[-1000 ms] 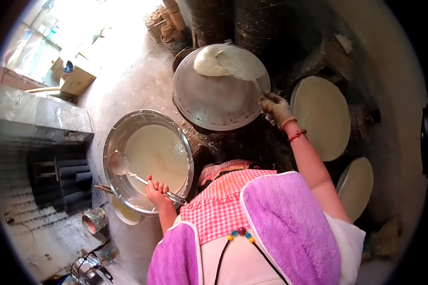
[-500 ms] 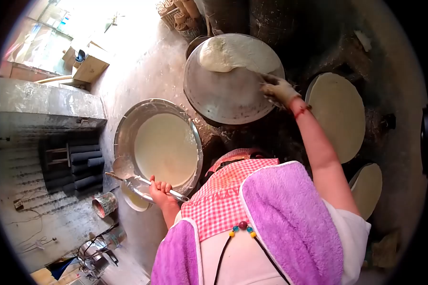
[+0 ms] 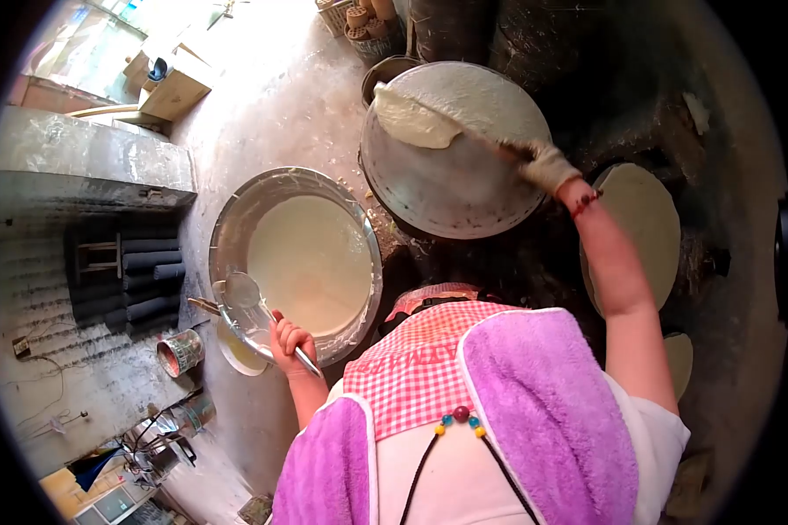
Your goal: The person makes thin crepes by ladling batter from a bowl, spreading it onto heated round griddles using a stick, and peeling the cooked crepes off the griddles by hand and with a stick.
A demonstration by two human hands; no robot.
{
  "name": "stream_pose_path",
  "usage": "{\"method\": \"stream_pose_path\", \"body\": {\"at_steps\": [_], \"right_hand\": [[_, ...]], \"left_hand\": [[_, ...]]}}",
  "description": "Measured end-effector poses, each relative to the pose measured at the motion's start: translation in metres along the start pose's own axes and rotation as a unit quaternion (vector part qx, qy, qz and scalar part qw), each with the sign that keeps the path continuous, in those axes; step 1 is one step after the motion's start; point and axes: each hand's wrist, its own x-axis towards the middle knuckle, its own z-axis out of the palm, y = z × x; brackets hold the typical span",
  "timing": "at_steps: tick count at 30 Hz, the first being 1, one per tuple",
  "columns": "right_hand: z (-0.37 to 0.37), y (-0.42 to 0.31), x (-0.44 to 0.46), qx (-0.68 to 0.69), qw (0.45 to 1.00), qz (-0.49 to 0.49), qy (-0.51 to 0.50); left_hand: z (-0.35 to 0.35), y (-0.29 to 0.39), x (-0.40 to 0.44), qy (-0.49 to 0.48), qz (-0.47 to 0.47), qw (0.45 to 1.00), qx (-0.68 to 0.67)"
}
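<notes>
Two grips closed: gloved R hand on thin spreader, long axis slanting up-left over griddle, upper ctr; batter lump lies left of that grip, R nearer. L hand on ladle, by basin rim, ctr-left of frame.

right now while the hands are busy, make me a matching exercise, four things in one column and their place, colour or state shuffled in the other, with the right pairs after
Things:
1. ladle
2. right hand
3. metal basin
4. fuzzy cloth

Place, colour or state:
A. purple with a pale edge
B. gloved, at the round griddle
C. held in the left hand
D. contains pale batter

Right pairs: 1-C, 2-B, 3-D, 4-A
</notes>
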Motion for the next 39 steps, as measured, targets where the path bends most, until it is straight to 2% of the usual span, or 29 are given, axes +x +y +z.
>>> {"method": "stream_pose_path", "body": {"at_steps": [2,4,5,6,8,9,10,12,13,15,16,18,19,20,22,23,25,26,27,28,29,30,32,33,34,36,37,39], "right_hand": [[-0.005,-0.002,-0.014,-0.06,0.997,0.043,-0.037],[-0.024,0.003,-0.027,0.035,0.994,0.099,-0.033],[-0.027,0.039,-0.02,0.064,0.997,0.012,0.034],[-0.027,0.043,-0.009,0.174,0.979,0.093,0.058],[-0.026,0.028,0.025,0.08,0.982,0.165,0.042],[-0.015,-0.016,0.023,0.06,0.982,0.177,0.019],[0.004,0.015,0.033,-0.001,0.997,-0.061,0.048],[0.009,0.004,0.02,0.009,0.996,-0.053,-0.07],[-0.001,-0.007,0.001,0.005,0.996,-0.049,-0.067],[-0.031,-0.026,-0.032,-0.034,0.989,0.098,-0.103],[-0.038,-0.009,-0.03,-0.041,0.989,0.097,-0.105],[-0.038,0.033,-0.031,0.114,0.991,0.052,0.045],[-0.039,0.041,-0.01,0.14,0.975,0.162,0.066],[-0.029,0.025,0.004,0.064,0.985,0.139,0.082],[0.003,0.048,0.024,-0.051,0.992,-0.098,0.057],[0.007,0.039,0.014,-0.051,0.992,-0.094,0.06],[0.004,0.014,-0.022,-0.072,0.991,-0.104,-0.049],[-0.006,0.004,-0.046,-0.078,0.991,-0.103,-0.043],[-0.019,-0.003,-0.072,-0.014,0.997,0.053,-0.046],[-0.033,-0.001,-0.088,0.053,0.976,0.206,-0.049],[-0.029,0.078,-0.094,0.268,0.954,0.122,0.052],[-0.03,0.075,-0.09,0.27,0.953,0.124,0.051],[-0.026,0.051,-0.075,0.181,0.961,0.19,0.087],[-0.01,0.035,-0.066,0.136,0.978,0.142,0.07],[0.012,0.066,-0.053,0.081,0.992,0.079,0.063],[0.037,0.036,-0.059,0.098,0.994,0.042,-0.007],[0.039,0.027,-0.074,0.105,0.993,0.05,-0.012],[0.033,0.009,-0.096,0.094,0.966,0.224,-0.086]], "left_hand": [[0.004,-0.007,0.004,-0.02,-0.003,1.0,0.016],[0.005,-0.019,0.0,-0.033,0.007,0.999,0.022],[0.007,-0.025,0.0,-0.04,0.008,0.998,0.057],[0.009,-0.026,0.001,-0.042,0.005,0.994,0.1],[0.012,-0.027,0.008,-0.023,0.003,0.994,0.106],[0.012,-0.026,0.011,0.001,-0.011,0.995,0.1],[0.014,-0.026,0.015,0.022,-0.026,0.995,0.091],[0.021,-0.027,0.02,0.04,-0.03,0.995,0.084],[0.025,-0.03,0.021,0.018,-0.035,0.994,0.098],[0.029,-0.035,0.024,-0.014,-0.044,0.991,0.125],[0.033,-0.041,0.025,-0.014,-0.043,0.992,0.118],[0.044,-0.049,0.028,-0.002,-0.037,0.964,0.264],[0.046,-0.05,0.035,0.02,-0.044,0.946,0.321],[0.05,-0.054,0.043,0.027,-0.047,0.945,0.324],[0.065,-0.07,0.059,0.086,-0.042,0.825,0.557],[0.072,-0.079,0.06,0.086,-0.047,0.823,0.559],[0.081,-0.099,0.059,0.126,0.035,0.709,0.693],[0.078,-0.1,0.056,0.12,0.031,0.712,0.691],[0.071,-0.098,0.05,0.064,0.06,0.646,0.759],[0.065,-0.097,0.046,0.009,0.093,0.571,0.816],[0.059,-0.098,0.043,-0.036,0.126,0.517,0.846],[0.055,-0.101,0.04,-0.034,0.125,0.515,0.847],[0.051,-0.114,0.049,-0.112,0.165,0.381,0.903],[0.053,-0.125,0.049,-0.126,0.169,0.362,0.908],[0.049,-0.133,0.048,-0.122,0.173,0.359,0.909],[0.04,-0.143,0.045,-0.157,0.192,0.319,0.915],[0.034,-0.146,0.038,-0.165,0.195,0.316,0.914],[0.024,-0.143,0.018,-0.185,0.19,0.301,0.916]]}}
